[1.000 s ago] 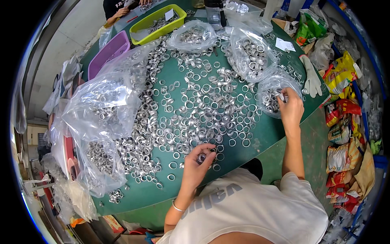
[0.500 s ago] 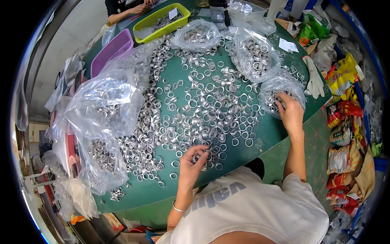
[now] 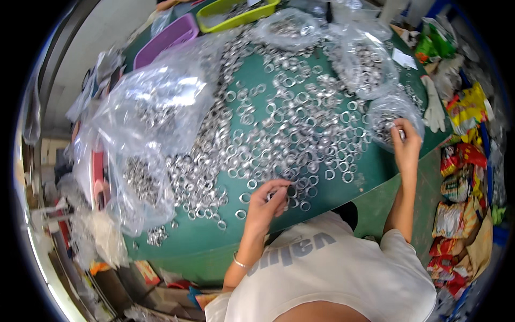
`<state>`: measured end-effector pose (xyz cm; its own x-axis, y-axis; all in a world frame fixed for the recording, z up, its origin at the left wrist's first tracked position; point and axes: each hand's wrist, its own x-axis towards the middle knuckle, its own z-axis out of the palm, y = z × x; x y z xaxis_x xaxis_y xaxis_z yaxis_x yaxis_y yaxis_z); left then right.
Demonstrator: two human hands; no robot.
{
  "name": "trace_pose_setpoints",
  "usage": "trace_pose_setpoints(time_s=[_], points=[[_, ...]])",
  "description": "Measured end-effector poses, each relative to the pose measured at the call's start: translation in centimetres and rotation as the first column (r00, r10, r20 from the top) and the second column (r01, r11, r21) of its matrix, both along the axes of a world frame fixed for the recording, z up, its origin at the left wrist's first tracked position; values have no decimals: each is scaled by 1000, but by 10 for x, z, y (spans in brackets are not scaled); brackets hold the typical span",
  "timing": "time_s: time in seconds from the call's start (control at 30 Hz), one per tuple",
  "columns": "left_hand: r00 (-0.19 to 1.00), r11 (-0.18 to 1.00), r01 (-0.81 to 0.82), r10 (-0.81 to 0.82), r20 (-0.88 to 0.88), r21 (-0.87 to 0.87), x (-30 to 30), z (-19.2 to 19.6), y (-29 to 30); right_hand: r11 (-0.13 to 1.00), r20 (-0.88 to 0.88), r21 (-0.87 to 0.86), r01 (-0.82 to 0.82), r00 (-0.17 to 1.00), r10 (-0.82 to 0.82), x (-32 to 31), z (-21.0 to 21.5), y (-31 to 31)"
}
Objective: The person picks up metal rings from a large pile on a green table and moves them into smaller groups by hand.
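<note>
Many loose metal rings [image 3: 294,140] spread over the green table [image 3: 249,70], just beyond your left hand [image 3: 271,203], the nearer one, its fingers curled around a few. Further right, your right hand [image 3: 406,140] dips fingertips into a clear bag [image 3: 402,105] of rings; whether they pinch any can't be told.

Rings [image 3: 308,134] are spread across the worktop [image 3: 256,67]. At their left, a plastic bag [image 3: 155,96] is laid, with two basins [image 3: 167,41] set behind it; at their right, another bag [image 3: 412,110], holding rings, is placed left of a glove [image 3: 434,110].
</note>
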<state>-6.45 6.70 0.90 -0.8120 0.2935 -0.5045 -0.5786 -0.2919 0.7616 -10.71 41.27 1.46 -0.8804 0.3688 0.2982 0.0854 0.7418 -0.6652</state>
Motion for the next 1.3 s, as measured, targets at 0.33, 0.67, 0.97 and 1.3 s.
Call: trace_pose_setpoints(time_s=[0.33, 0.67, 0.97, 1.3], points=[[906, 831, -73, -176, 386, 551, 19, -9, 1, -161, -211, -977, -137, 695, 688, 31, -10, -147], [884, 768, -258, -58, 464, 587, 27, -11, -11, 417, -238, -154, -896, 444, 864, 30, 12, -179], [940, 688, -265, 28, 340, 675, 28, -22, -31, 789, 179, 182, -587, 809, 560, 41, -5, -99], [946, 526, -306, 72, 317, 793, 30, -26, -28, 798, 127, 67, -599, 799, 588, 38, -10, -128]])
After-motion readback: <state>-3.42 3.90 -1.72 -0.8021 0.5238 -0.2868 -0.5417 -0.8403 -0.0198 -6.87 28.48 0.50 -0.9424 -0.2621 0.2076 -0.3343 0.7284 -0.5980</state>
